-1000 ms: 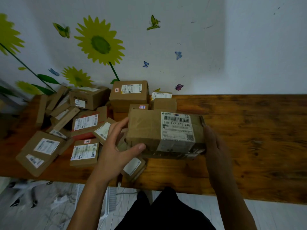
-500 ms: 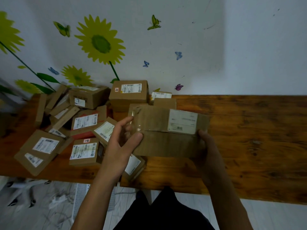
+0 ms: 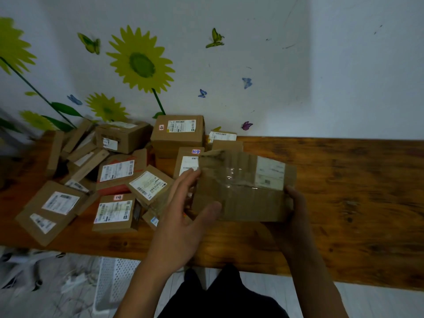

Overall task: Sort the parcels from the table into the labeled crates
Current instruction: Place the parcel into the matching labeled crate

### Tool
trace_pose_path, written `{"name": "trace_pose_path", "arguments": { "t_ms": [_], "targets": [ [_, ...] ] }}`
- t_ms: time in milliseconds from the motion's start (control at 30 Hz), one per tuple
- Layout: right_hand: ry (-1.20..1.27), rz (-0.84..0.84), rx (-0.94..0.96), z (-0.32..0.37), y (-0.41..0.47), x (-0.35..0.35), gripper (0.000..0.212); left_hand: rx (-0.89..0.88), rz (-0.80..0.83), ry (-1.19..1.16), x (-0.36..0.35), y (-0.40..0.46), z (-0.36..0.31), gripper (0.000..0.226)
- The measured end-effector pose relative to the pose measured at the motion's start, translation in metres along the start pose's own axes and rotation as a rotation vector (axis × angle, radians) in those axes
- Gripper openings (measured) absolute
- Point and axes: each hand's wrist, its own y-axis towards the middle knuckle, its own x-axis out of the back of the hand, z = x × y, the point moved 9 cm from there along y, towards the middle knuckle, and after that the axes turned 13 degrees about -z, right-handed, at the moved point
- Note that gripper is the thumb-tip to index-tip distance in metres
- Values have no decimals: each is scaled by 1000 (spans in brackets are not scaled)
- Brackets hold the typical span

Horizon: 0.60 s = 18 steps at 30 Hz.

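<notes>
I hold a brown cardboard parcel [image 3: 243,187] above the wooden table [image 3: 344,191], tilted so its taped side faces me and its white label sits at the upper right. My left hand [image 3: 181,223] grips the parcel's left end, thumb on the front face and fingers behind the edge. At the right end my right hand [image 3: 296,210] wraps around the lower corner. Several more brown parcels lie in a heap [image 3: 114,171] on the left half of the table.
A white perforated crate [image 3: 114,278] stands on the floor under the table's front edge at the left. Cables and a chair base [image 3: 20,267] lie on the floor beside it. The wall with sunflower stickers [image 3: 140,63] rises right behind the table.
The parcel has been turned over in my hands: the barcode label that faced me has rolled to the top back, and the taped side now faces me. Both hands kept their grip.
</notes>
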Motion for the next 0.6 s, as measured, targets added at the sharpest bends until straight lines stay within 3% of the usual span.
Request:
{"name": "trace_pose_path", "arguments": {
  "t_ms": [100,200,300,433,600],
  "targets": [
    [-142,-9,224,21,-15,-5,87,63,-84,96,9,10,21,71],
    [-368,-67,483,39,-40,-15,70,167,-93,21,1,13,31,72],
    [-484,-7,638,42,-61,-32,68,354,-152,-124,-4,18,48,75],
    [-571,97,732,34,-78,-51,79,586,-134,-401,-22,17,68,62],
    [-611,104,690,28,-79,-56,89,639,-109,-468,-33,16,80,85]
  ]
}}
